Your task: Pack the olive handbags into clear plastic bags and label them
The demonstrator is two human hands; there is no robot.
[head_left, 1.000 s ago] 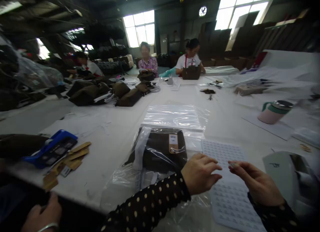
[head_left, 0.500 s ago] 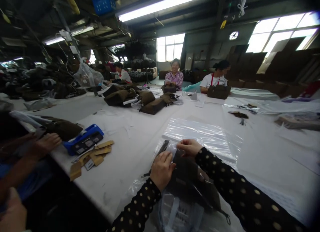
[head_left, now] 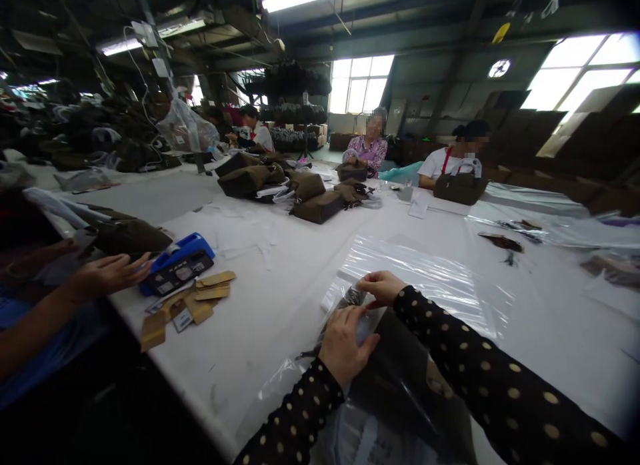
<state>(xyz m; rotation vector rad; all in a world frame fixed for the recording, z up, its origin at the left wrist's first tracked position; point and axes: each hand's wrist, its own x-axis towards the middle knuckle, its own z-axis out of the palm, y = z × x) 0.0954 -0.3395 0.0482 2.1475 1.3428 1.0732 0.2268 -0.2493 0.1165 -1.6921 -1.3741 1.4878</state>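
A dark olive fabric bag (head_left: 387, 365) lies inside a clear plastic bag (head_left: 277, 391) on the white table, right in front of me. The fingers of my right hand (head_left: 383, 288) pinch the plastic near its far end. Just nearer to me, my left hand (head_left: 347, 345) is bent over the same plastic, thumb apart from the curved fingers, with film showing between them. Some dark, crumpled material shows beside the fingertips. Beyond my hands is a stack of flat clear plastic bags (head_left: 415, 271).
On the left are brown paper tags (head_left: 215, 286), a blue and black object (head_left: 183, 265) and a co-worker's hand (head_left: 107, 275). Olive bags (head_left: 320, 205) are piled farther back. Two co-workers sit across the white table (head_left: 240, 251), each with a bag.
The view has swung slightly left. My hands are still at the plastic, and my left thumb stands farther out. At left, the co-worker's hand has come over to the blue and black object.
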